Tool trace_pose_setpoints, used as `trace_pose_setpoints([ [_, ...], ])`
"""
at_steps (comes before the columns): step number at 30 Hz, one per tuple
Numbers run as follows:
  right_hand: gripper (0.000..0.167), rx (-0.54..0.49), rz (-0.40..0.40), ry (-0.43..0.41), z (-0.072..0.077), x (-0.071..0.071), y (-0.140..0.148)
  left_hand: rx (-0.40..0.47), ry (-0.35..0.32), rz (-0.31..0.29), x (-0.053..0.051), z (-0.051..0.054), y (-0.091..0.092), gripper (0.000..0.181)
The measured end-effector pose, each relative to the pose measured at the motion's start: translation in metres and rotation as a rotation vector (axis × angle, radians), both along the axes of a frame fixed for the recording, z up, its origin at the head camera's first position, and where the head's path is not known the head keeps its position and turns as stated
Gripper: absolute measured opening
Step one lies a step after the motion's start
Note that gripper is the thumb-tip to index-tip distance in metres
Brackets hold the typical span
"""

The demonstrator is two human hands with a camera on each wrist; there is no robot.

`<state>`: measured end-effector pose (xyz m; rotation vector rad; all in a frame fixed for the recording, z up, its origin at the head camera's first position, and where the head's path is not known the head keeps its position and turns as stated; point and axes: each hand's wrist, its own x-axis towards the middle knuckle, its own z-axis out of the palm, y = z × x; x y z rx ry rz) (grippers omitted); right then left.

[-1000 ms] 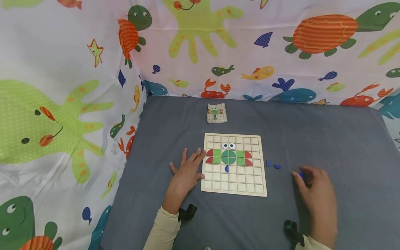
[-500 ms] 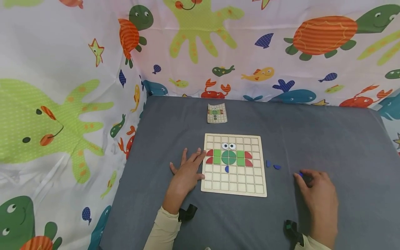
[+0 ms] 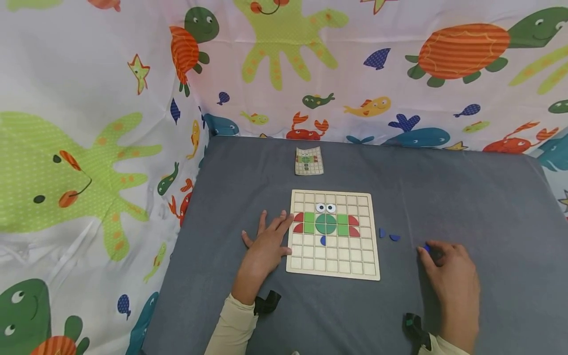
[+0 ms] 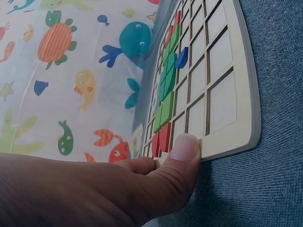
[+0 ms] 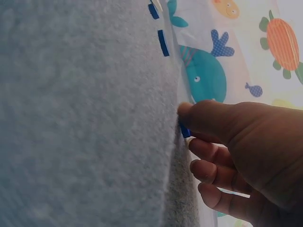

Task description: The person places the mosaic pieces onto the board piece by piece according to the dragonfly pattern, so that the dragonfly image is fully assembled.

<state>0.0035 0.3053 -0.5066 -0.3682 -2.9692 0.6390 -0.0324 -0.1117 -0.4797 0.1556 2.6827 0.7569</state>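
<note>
A square wooden grid board [image 3: 333, 261] lies flat on the table, with green, red and white eye-printed pieces in its cells. One blue piece [image 3: 323, 240] sits on it below the green circle [image 3: 326, 224]. My left hand [image 3: 265, 249] is at the board's left edge, fingers spread. In the left wrist view its thumb [image 4: 183, 150] touches the rim. My right hand [image 3: 454, 273] is off to the right, pinching a small blue piece [image 5: 184, 131] between thumb and forefinger, low over the cloth. Fingers mostly hide this piece.
Two more blue pieces, one upright [image 3: 382, 232] and one half-round [image 3: 395, 237], lie between the board and my right hand. A small pattern card [image 3: 309, 161] lies behind the board. A printed curtain [image 3: 275, 108] rises at the back and left of the grey tablecloth [image 3: 239, 172].
The right hand has shifted very slightly, its fingertips closer round the blue piece. The left hand and the board stay where they were.
</note>
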Motion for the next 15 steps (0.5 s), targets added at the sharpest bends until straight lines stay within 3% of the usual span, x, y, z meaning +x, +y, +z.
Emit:
trace_pose_setpoints([
  [15, 0.034, -0.01, 0.117, 0.139, 0.005, -0.013, -0.037, 0.004, 0.01, 0.005, 0.001, -0.002, 0.0, 0.091],
])
